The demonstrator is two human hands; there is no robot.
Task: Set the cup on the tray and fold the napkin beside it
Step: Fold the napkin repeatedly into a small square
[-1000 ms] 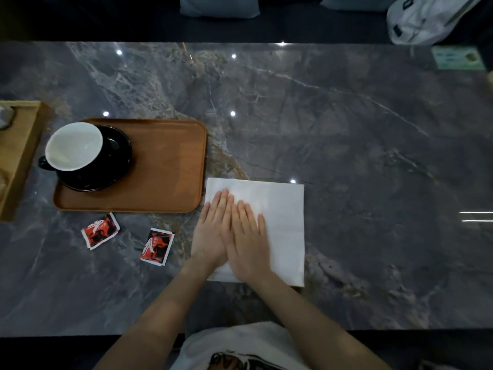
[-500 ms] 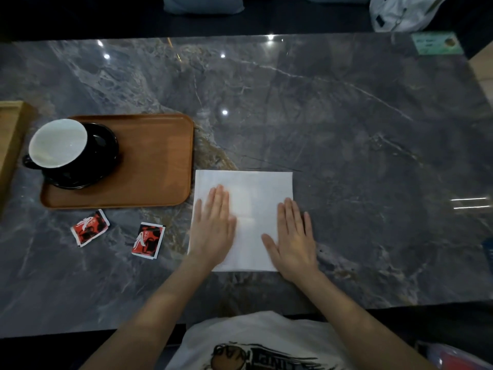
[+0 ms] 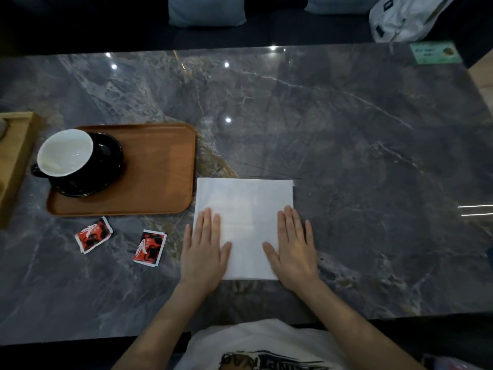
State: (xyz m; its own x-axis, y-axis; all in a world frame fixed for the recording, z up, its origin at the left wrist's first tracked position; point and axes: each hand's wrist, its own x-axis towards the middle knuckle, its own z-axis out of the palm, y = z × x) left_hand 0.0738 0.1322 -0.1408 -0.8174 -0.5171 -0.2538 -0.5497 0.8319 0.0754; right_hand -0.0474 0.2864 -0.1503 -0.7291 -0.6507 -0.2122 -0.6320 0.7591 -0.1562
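A black cup (image 3: 66, 153) with a white inside stands on a black saucer (image 3: 106, 166) at the left end of the brown wooden tray (image 3: 157, 172). Just right of the tray a white napkin (image 3: 245, 209) lies flat and square on the dark marble table (image 3: 346, 156). My left hand (image 3: 204, 252) presses palm-down on the napkin's near left edge, fingers spread. On the near right edge my right hand (image 3: 292, 249) lies flat the same way. Neither hand holds anything.
Two red sachets (image 3: 93, 234) (image 3: 150, 247) lie in front of the tray. A light wooden box (image 3: 13, 166) stands at the far left edge. A green card (image 3: 434, 52) sits at the table's back right corner, with cushions and a white bag behind.
My hands, together at the napkin's middle a second ago, have slid apart to its left and right edges, flattening it. The cup and tray have stayed put.
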